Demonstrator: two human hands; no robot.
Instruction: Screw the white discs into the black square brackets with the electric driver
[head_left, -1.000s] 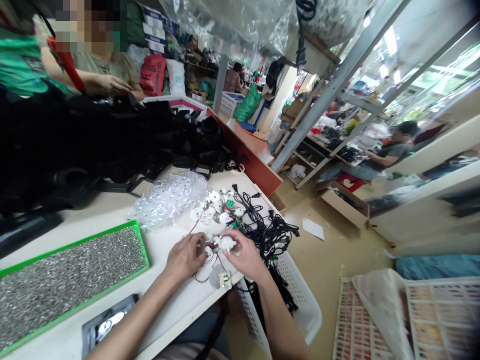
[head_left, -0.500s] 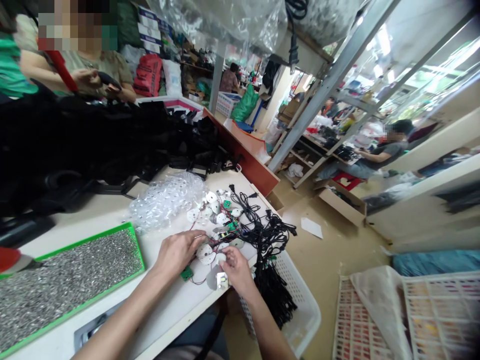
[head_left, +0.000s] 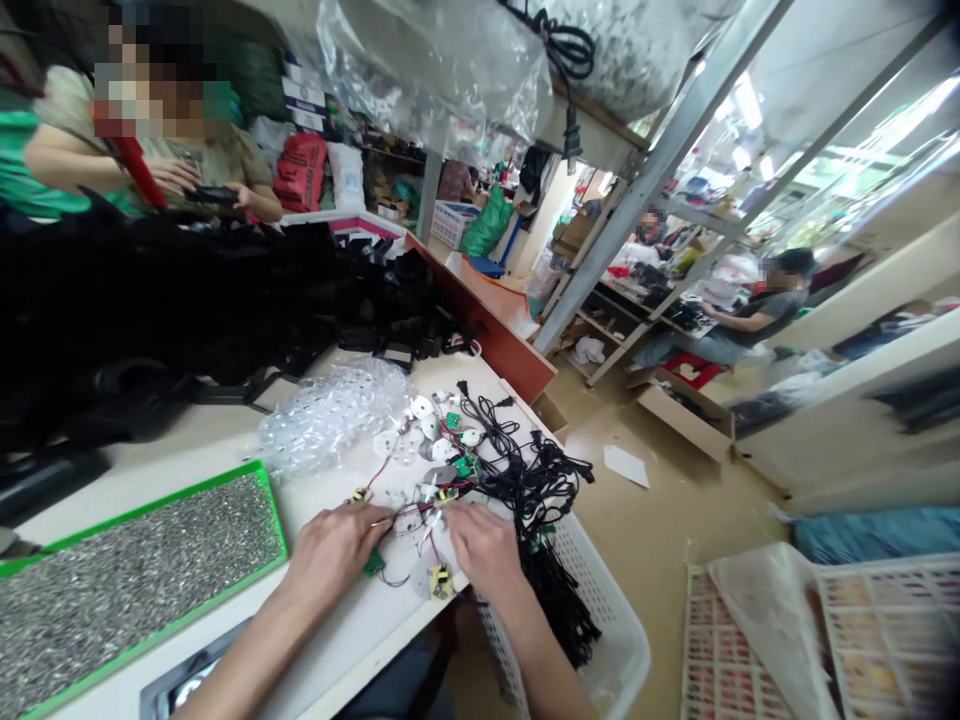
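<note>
My left hand [head_left: 334,550] rests on the white table [head_left: 225,445] with its fingers pinched on a thin red wire [head_left: 390,520]. My right hand [head_left: 484,545] is beside it, fingers curled on the same tangle of wires and small parts. White round discs [head_left: 409,435] and small green circuit boards [head_left: 454,420] lie scattered just beyond both hands. A little board with a yellow part [head_left: 439,578] sits under my right hand, and a green board [head_left: 373,565] lies by my left.
A bundle of black cables [head_left: 536,480] spills into a white basket [head_left: 615,650] at the table's right edge. Bubble wrap [head_left: 330,410] lies behind the parts. A green tray of metal screws [head_left: 135,560] stands left. Black goods [head_left: 187,300] pile up behind; another person sits far left.
Both hands have drawn nearer to me and closer together. The white part my right hand held a second ago is gone from it; both hands now pinch at the wires.
</note>
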